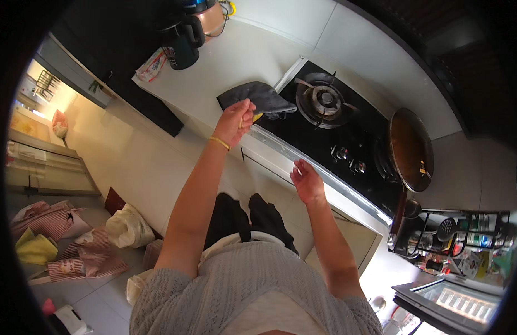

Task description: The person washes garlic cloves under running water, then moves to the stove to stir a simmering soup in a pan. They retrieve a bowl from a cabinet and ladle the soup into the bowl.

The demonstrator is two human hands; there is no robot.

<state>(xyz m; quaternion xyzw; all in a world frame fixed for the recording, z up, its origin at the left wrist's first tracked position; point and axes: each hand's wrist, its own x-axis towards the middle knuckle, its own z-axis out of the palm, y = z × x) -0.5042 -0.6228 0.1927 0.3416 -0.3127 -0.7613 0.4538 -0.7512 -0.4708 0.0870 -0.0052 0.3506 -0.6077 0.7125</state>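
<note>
My left hand (pixel 237 121) is at the near edge of a dark grey cloth (pixel 254 97), its fingers curled in front of it; whether they grip the cloth is unclear. A bit of yellow shows beneath the cloth, which lies where the pale countertop meets the black gas hob (pixel 289 121). My right hand (pixel 307 182) hovers before the hob's front edge, fingers partly bent, with nothing visible in it. A burner with a pan support (pixel 326 98) stands bare beyond the cloth. On the far right burner a wok (pixel 410 146) rests tilted in view, its handle towards me.
A dark electric kettle (pixel 184 46) and a printed packet (pixel 151 66) stand on the countertop (pixel 216 54) at the left. Beyond the wok handle are a rack (pixel 461 236) with bottles and a slotted spatula (pixel 447 229). Striped aprons or cloths (pixel 89 255) and bags occupy the lower left.
</note>
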